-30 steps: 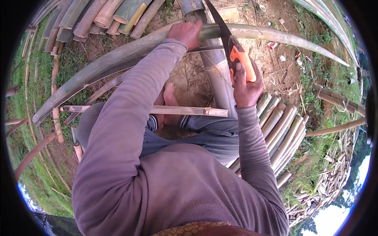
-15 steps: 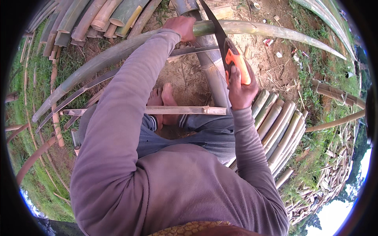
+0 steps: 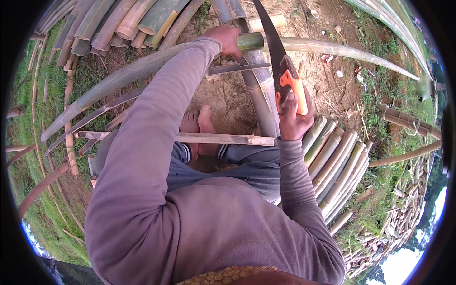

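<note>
My left hand (image 3: 225,40) is wrapped round a long green bamboo pole (image 3: 128,75), close to its cut end. The pole lies across a thick bamboo log (image 3: 260,97). In my right hand (image 3: 295,116) is a hand saw (image 3: 271,35), gripped by its orange and dark handle, its long dark blade pointing up and away from me. The blade stands just right of the pole's cut end. Beyond it, a separate thinner bamboo piece (image 3: 346,48) reaches to the right, slightly lower than the held pole; the blade hides part of its near end.
Cut bamboo lengths (image 3: 95,23) are piled at the far left. More short bamboo pieces (image 3: 332,161) lie stacked beside my right forearm. A split bamboo strip (image 3: 223,138) crosses above my bare feet (image 3: 205,117). Bamboo scraps (image 3: 394,223) are heaped at lower right.
The bamboo pole, one piece before, is now parted at the saw; its right part sits lower and apart. The saw has shifted slightly right and toward me, out of the cut.
</note>
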Action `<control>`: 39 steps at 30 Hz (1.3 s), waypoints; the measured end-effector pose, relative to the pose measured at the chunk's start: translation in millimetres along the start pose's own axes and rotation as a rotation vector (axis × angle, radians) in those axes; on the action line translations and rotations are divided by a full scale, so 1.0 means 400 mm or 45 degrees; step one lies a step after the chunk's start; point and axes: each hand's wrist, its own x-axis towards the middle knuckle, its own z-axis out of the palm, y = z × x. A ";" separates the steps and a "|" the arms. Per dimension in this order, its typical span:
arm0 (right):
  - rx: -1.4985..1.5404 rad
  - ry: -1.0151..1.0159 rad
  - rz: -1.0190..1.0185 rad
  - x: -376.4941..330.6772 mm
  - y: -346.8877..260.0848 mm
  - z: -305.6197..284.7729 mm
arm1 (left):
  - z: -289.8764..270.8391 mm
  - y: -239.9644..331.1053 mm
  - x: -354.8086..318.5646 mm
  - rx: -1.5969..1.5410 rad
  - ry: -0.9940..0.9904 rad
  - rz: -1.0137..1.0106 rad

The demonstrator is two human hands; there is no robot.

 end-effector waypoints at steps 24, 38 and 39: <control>-1.502 -1.032 -1.179 0.091 -0.202 0.076 | 0.015 -0.026 -0.547 -0.647 1.122 -0.039; -1.488 -0.690 -0.981 0.056 -0.214 -0.238 | 0.256 -0.605 -0.794 -2.818 1.855 -0.896; -1.484 -0.692 -0.914 0.060 -0.192 -0.270 | 0.248 -0.583 -0.794 -2.800 1.780 -0.877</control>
